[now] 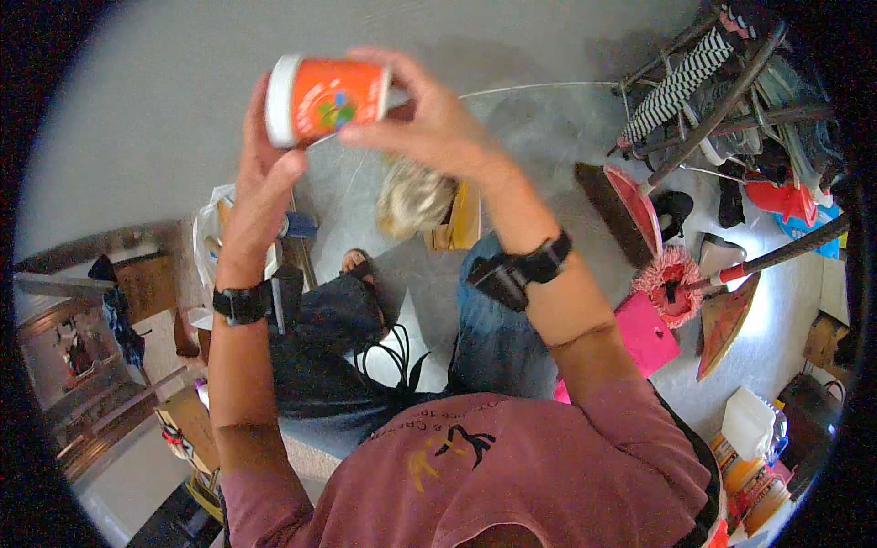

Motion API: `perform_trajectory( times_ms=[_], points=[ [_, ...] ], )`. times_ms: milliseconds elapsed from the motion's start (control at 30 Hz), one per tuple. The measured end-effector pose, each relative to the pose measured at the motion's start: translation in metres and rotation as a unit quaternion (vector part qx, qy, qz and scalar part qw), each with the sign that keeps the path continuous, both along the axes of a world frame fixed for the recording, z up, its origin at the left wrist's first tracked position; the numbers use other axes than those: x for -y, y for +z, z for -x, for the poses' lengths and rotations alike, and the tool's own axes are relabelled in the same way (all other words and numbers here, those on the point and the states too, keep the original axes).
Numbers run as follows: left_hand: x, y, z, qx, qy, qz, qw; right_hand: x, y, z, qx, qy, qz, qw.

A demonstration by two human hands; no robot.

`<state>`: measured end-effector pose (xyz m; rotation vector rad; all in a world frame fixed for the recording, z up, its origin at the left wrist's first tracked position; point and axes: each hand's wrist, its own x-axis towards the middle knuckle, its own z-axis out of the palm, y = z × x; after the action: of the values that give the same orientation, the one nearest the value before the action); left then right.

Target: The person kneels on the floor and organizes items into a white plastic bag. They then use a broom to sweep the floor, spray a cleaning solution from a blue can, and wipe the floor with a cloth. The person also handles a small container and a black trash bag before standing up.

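An orange tub (336,96) with a white lid (279,103) is held up on its side, the lid towards the left. Its side bears writing and a green and blue print. My left hand (264,171) holds the lid end, with the fingers partly hidden behind it and the thumb below. At the base end, my right hand (431,116) grips the tub between thumb and fingers. Both hands look slightly blurred. Below them, a cardboard box (466,216) on the floor has a pale, shaggy bundle (414,195) in it.
A white plastic bag (209,240) lies left of my legs. On the right are a broom (627,205), a pink fringed mop head (664,288), a bright pink bag (647,335) and a striped umbrella (678,89) by a metal rack. Several tubs (757,493) stand at lower right.
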<state>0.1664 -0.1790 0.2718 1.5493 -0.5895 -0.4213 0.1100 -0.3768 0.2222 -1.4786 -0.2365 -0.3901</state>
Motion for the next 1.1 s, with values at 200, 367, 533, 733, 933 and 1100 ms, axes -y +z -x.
perform_trajectory(
  times_ms=[200, 367, 533, 733, 933, 1100],
  points=[
    [0.018, -0.122, -0.012, 0.086, -0.160, -0.328, 0.927, 0.104, -0.021, 0.027, -0.056, -0.124, 0.060, 0.989],
    [0.026, -0.251, 0.024, -0.198, -0.234, -0.354, 0.884, 0.157, -0.065, 0.071, -0.277, -0.123, -0.007, 0.953],
    [0.046, -0.304, 0.100, 0.063, -0.073, -0.480, 0.872, 0.160, -0.133, 0.114, -0.376, 0.037, -0.339, 0.861],
    [0.070, -0.302, 0.122, 0.192, -0.008, -0.507, 0.840, 0.140, -0.190, 0.127, -0.421, -0.030, -0.326, 0.846],
    [0.066, -0.292, 0.119, 0.175, -0.077, -0.546, 0.816, 0.109, -0.207, 0.098, -0.547, 0.043, -0.196, 0.813],
    [0.043, -0.294, 0.105, 0.323, -0.090, -0.380, 0.862, 0.096, -0.225, 0.071, -0.530, 0.099, -0.095, 0.836]
  ],
)
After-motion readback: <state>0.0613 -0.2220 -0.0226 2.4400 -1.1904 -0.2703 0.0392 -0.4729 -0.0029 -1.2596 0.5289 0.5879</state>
